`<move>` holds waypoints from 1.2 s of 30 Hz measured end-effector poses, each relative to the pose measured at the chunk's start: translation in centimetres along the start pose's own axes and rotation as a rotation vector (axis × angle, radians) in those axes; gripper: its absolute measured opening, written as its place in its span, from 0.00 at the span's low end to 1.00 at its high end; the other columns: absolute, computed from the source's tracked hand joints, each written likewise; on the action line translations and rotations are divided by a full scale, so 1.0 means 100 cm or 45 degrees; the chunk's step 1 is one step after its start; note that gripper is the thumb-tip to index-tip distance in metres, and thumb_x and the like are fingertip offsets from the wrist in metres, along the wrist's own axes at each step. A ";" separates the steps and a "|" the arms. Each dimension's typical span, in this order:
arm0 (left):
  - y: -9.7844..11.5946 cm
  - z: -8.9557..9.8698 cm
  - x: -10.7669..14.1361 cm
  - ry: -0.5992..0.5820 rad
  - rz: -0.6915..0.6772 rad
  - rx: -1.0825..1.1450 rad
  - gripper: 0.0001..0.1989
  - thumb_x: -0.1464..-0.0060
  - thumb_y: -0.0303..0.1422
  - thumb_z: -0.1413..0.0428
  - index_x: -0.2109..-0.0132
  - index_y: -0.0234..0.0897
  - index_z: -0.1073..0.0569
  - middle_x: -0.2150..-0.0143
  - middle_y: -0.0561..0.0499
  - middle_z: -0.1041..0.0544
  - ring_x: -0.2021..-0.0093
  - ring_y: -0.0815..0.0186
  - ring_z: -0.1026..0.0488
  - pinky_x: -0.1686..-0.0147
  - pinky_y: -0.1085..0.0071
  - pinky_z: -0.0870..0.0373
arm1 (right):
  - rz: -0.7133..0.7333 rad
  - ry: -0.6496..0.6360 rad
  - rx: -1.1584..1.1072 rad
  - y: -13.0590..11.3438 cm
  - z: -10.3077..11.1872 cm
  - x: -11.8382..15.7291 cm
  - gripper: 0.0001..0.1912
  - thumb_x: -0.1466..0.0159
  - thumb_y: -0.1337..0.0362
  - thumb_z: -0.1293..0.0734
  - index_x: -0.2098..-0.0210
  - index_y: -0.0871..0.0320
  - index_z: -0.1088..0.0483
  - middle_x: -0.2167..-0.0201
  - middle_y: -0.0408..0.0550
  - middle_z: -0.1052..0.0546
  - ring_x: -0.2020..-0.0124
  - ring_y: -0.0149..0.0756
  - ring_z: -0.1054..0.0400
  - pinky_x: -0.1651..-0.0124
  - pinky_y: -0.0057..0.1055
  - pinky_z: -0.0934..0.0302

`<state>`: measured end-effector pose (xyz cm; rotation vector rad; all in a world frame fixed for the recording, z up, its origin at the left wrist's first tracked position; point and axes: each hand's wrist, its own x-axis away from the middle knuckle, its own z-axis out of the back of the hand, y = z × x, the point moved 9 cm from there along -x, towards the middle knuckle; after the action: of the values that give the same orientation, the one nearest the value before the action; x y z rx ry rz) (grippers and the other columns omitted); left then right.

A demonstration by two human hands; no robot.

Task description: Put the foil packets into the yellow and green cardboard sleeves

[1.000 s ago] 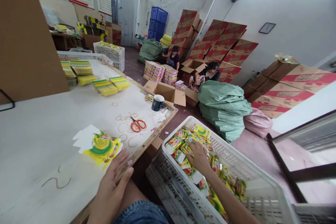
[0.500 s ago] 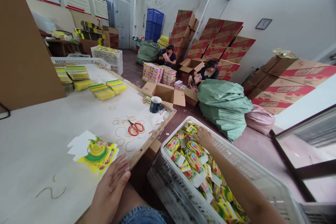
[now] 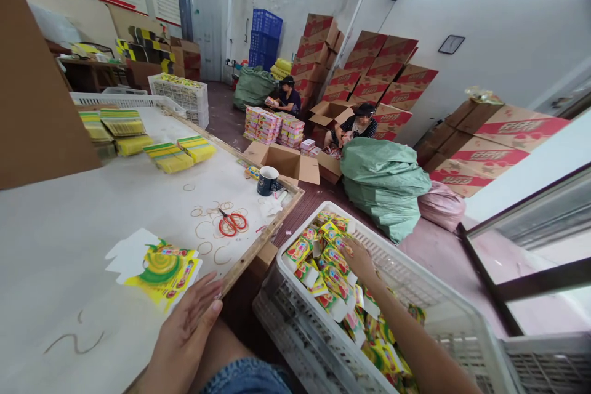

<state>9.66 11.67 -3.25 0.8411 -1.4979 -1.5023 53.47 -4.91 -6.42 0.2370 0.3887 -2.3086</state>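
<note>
My left hand [image 3: 191, 317] lies at the wooden edge of the white table [image 3: 152, 203], fingers stretched out and holding nothing. Beside its fingertips is a flat, unfolded yellow-and-green printed carton [image 3: 161, 268] with white flaps. My right hand [image 3: 359, 260] reaches into a white plastic crate [image 3: 443, 286] on the right. Its fingers lie spread over small yellow, green and red printed boxes [image 3: 336, 280] heaped inside; their tips are partly hidden among the boxes. No box is seen lifted in that hand.
Red-handled scissors [image 3: 233, 223], rubber bands [image 3: 203, 229] and a dark mug [image 3: 268, 181] are on the table. Bundled yellow cartons [image 3: 168, 157] lie farther back. An open cardboard box [image 3: 281, 163] and green sacks [image 3: 383, 181] stand beyond. Two people [image 3: 289, 98] sit among stacked boxes.
My view has turned slightly, shifting the scene left. My right hand has drawn back a little over the boxes in the crate. My left hand stays at the table edge.
</note>
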 end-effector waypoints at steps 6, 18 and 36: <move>0.033 0.044 0.008 0.445 -0.263 -0.589 0.24 0.45 0.48 0.51 0.46 0.43 0.30 0.41 0.44 0.29 0.38 0.49 0.37 0.36 0.49 0.49 | 0.254 -0.042 -0.503 -0.112 0.004 0.030 0.10 0.34 0.62 0.38 0.57 0.58 0.28 0.58 0.50 0.24 0.57 0.40 0.29 0.53 0.40 0.34; 0.003 0.030 -0.002 0.230 -0.344 -0.694 0.24 0.46 0.36 0.46 0.41 0.42 0.34 0.40 0.42 0.30 0.39 0.50 0.36 0.35 0.46 0.67 | 0.508 -0.438 -1.069 -0.365 -0.011 0.069 0.14 0.43 0.59 0.30 0.57 0.55 0.26 0.60 0.49 0.23 0.56 0.42 0.33 0.48 0.40 0.43; 0.010 0.021 0.023 -0.081 0.017 0.919 0.27 0.54 0.47 0.38 0.49 0.39 0.25 0.51 0.43 0.21 0.47 0.49 0.27 0.49 0.59 0.29 | -0.095 -0.992 -2.043 -0.359 0.011 0.128 0.17 0.51 0.54 0.24 0.69 0.58 0.28 0.75 0.44 0.22 0.72 0.34 0.28 0.64 0.31 0.34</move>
<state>6.90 10.63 -1.87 1.1878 -2.1284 -0.9675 18.62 9.76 -1.69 -1.3698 1.5768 -1.3235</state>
